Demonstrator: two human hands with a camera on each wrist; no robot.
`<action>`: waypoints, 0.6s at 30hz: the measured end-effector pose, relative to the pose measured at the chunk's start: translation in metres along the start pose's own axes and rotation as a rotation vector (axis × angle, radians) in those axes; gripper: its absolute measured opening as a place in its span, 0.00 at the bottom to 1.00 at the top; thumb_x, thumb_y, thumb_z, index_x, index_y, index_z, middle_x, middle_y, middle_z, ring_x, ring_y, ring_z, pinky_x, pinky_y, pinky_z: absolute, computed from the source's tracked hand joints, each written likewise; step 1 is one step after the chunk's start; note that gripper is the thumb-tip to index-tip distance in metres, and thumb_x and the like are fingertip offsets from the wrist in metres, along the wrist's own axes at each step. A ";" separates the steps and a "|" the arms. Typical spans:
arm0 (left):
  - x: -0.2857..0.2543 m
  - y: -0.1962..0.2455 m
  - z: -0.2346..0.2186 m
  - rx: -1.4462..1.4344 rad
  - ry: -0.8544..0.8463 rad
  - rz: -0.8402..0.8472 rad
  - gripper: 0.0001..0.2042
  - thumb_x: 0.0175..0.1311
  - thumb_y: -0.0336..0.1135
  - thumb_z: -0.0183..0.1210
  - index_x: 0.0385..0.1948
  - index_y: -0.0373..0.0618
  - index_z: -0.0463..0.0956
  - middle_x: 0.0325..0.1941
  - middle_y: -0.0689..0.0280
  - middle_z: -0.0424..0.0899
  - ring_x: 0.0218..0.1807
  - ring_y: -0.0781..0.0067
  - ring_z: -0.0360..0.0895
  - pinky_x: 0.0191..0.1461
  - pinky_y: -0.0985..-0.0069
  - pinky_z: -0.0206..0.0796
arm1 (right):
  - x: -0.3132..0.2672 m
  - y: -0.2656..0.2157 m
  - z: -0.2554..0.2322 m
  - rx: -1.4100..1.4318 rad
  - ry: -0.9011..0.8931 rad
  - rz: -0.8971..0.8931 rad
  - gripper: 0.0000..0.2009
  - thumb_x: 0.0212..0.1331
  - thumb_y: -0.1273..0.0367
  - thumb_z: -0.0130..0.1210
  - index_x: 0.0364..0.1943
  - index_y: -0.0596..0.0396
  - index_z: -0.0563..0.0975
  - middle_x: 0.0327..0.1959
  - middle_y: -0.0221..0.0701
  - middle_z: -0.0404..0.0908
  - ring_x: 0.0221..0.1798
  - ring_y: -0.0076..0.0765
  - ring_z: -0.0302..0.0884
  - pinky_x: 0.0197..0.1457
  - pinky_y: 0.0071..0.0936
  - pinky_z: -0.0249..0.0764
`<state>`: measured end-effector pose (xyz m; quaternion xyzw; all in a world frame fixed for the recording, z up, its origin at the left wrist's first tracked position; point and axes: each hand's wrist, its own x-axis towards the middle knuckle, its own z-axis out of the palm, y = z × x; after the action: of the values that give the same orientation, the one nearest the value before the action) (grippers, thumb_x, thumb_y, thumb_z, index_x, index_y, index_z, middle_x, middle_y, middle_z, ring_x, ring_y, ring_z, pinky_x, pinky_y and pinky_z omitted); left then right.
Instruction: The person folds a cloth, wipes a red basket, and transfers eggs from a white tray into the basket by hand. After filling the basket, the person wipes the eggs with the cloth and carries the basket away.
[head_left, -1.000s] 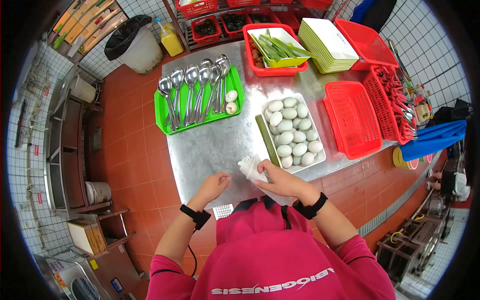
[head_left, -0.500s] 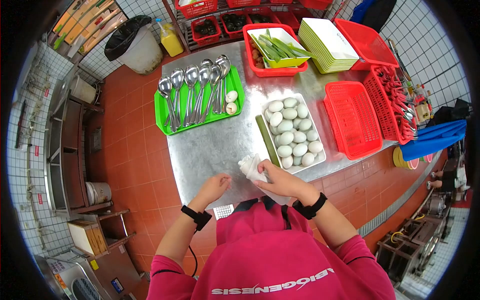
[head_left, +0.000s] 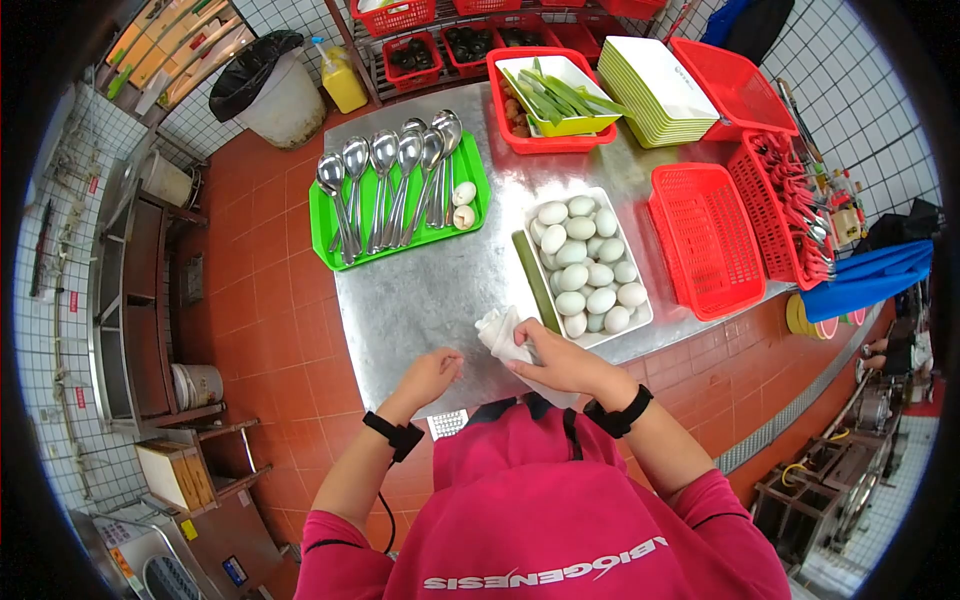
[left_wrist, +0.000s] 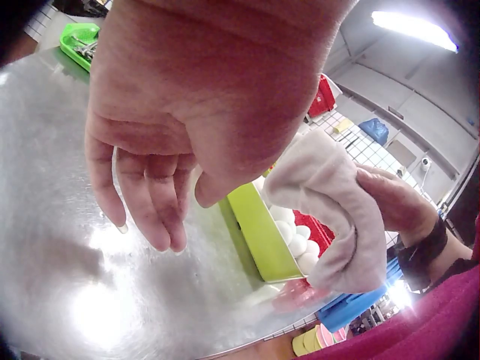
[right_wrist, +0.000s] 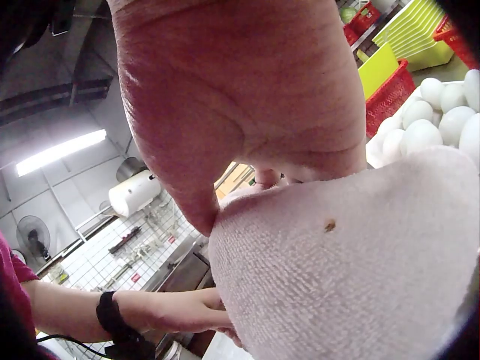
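Barely anything has moved since the earlier head frames; both hands and the cloth keep almost the same places. From the head view, the right hand pinches a crumpled white cloth over the near edge of the shiny metal counter, while the left hand holds nothing, its fingers loosely bent. Beside the cloth, a rectangular tray carries smooth, pale oval eggs, piled up. Farther left, a bright green plastic tray bears polished metal spoons and two more eggs, the nearer with a brownish patch.

Left wrist view: the left hand hangs above the counter, apart from the cloth, which looks thick and folded; the egg tray shows a lime outer wall.

Right wrist view: thumb and fingers grip the cloth's edge; its nap is short and fuzzy, marked by a small brown speck.
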<state>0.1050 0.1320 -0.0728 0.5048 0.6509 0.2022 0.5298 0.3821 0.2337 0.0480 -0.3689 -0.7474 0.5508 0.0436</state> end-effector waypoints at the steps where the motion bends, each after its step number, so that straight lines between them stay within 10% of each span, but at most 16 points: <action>1: 0.000 0.000 0.000 0.004 -0.002 -0.006 0.15 0.75 0.39 0.56 0.51 0.36 0.80 0.38 0.54 0.90 0.41 0.63 0.89 0.46 0.68 0.77 | 0.000 0.001 0.000 0.000 0.000 0.000 0.22 0.69 0.58 0.61 0.53 0.57 0.65 0.50 0.54 0.77 0.52 0.59 0.78 0.57 0.42 0.72; 16: -0.001 0.006 -0.001 -0.013 -0.027 -0.026 0.15 0.75 0.37 0.56 0.52 0.33 0.79 0.42 0.52 0.90 0.45 0.63 0.90 0.49 0.69 0.78 | 0.012 0.009 0.007 -0.028 0.052 -0.082 0.23 0.70 0.57 0.59 0.56 0.58 0.65 0.56 0.55 0.75 0.57 0.63 0.77 0.61 0.43 0.72; 18: -0.001 0.004 -0.001 -0.012 -0.036 -0.027 0.15 0.77 0.36 0.55 0.54 0.33 0.78 0.42 0.54 0.90 0.45 0.65 0.89 0.50 0.71 0.78 | 0.014 0.010 0.009 -0.054 0.094 -0.112 0.22 0.70 0.59 0.60 0.55 0.58 0.65 0.51 0.48 0.75 0.53 0.51 0.76 0.59 0.37 0.71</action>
<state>0.1060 0.1330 -0.0693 0.4965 0.6466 0.1899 0.5471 0.3732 0.2363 0.0309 -0.3529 -0.7786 0.5093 0.0995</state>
